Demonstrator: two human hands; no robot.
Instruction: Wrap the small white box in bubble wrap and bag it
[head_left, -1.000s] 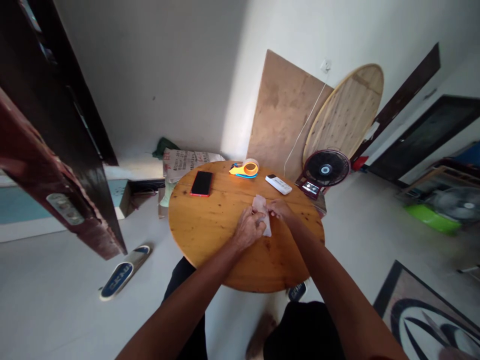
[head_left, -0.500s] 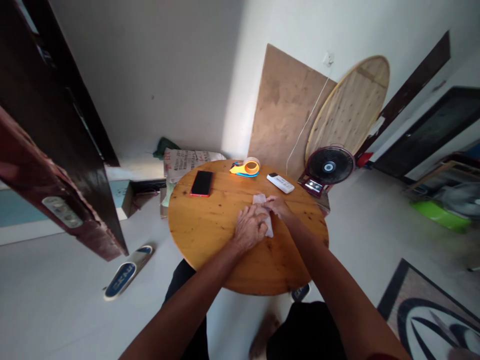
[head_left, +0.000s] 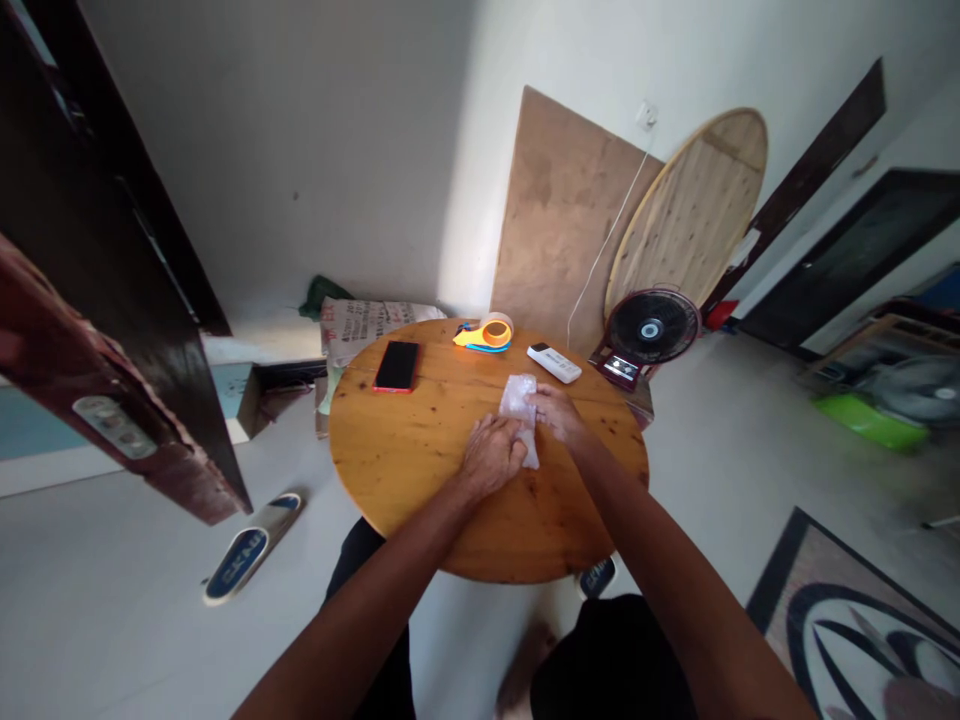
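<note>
A translucent plastic wrap (head_left: 516,398) is lying on the round wooden table (head_left: 405,460), slightly right of its middle and well inside every edge. Its long side is running roughly from the far edge toward the near edge. The left hand (head_left: 491,453) is resting back-up at the wrap's lower left side, its fingers bending loosely and reaching over the plastic; whether they are gripping it cannot be told. The right hand (head_left: 555,411) is curling inward at the wrap's upper right side, the fingers closing on that margin.

Along the far edge, a yellow tape dispenser (head_left: 480,339) is sitting with a blue item (head_left: 488,349) showing beside its base. Near the far left edge, a dark-screened phone (head_left: 396,366) with a red rim is lying flat, well apart from both hands. Toward the far right edge, a white handheld device (head_left: 554,363) is lying at a slant, beyond the right hand. Just outside that edge, a dark fan (head_left: 651,330) is standing before a round wooden panel (head_left: 690,210), which is leaning against the wall.
</note>
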